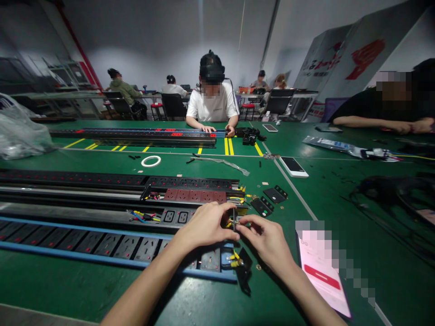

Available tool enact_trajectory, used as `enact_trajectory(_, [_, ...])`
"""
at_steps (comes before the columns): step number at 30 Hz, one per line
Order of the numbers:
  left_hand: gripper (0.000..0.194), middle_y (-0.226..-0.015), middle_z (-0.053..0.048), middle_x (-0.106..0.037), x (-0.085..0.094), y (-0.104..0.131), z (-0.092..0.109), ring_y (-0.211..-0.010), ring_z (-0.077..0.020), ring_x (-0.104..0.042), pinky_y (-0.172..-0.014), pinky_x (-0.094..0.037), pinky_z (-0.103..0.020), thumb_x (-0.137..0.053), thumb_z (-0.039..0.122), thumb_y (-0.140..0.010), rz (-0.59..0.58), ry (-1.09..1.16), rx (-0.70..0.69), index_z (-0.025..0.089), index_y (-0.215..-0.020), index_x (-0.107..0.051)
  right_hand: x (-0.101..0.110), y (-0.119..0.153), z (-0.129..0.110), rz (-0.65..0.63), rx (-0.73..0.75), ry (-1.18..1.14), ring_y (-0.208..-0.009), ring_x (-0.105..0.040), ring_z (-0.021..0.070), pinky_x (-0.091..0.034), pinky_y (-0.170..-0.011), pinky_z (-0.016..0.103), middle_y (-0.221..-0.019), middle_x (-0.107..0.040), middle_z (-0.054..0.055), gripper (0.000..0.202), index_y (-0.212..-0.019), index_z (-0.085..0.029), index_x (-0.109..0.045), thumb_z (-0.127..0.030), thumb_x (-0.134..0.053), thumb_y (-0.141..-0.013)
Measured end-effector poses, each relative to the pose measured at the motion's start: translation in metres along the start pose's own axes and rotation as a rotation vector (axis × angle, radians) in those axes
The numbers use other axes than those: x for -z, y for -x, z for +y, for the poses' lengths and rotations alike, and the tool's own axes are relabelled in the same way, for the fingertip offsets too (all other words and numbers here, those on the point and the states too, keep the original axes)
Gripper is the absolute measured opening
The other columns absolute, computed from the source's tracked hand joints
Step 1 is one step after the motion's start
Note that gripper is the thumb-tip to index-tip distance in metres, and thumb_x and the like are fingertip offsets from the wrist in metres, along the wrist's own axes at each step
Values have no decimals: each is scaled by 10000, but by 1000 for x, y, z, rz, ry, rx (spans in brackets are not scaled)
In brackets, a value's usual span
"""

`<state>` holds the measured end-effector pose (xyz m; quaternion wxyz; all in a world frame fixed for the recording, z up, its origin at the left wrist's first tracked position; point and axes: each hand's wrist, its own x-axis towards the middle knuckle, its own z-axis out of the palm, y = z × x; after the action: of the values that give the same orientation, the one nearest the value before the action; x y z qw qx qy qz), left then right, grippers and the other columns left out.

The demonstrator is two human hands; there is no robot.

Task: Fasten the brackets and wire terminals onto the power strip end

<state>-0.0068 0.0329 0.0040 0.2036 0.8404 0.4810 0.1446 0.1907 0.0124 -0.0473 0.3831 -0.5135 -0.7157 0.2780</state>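
The left hand holds a thin dark plate upright between thumb and fingers; the thumb and forefinger of the right hand nearly meet at its face, on what, if anything, I cannot tell. The plate is near the end of the blue socket strip, over the green desk

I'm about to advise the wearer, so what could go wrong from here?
The thin dark plate in the left hand could slip if the right hand shifts. The small loose ring near the right hand might get brushed away. The yellow-ended wires at the end of the blue strip might snag.
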Motion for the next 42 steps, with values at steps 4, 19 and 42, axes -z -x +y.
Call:
enact_trajectory(4, [726,-962,-57,-708,1,0,0,-898,-274,-656,-752,-470,-322,-797,515,-688,-5,-2,4,252,-1323,-565,0,-1,3,-16,-31,16,-527,-515,139,-371,-528,260,-694,-683,-7,153,-844,-204,-722,-350,-675,-850])
enact_trajectory(19, [714,-951,-57,-708,1,1,1,-885,-273,-658,-736,-472,-321,-804,500,-686,-6,1,0,249,-1313,-570,-1,-1,1,-24,44,-89,-712,-630,174,-448,-620,257,-876,-710,40,130,-882,-205,-707,-314,-638,-881])
enact_trajectory(42, [747,-976,-68,-710,1,0,1,-914,-279,-661,-777,-481,-329,-808,512,-676,-5,-1,18,246,-1329,-564,-3,1,-2,-24,92,54,-668,-592,165,-456,-605,258,-807,-648,20,98,-880,-218,-609,-280,-546,-923])
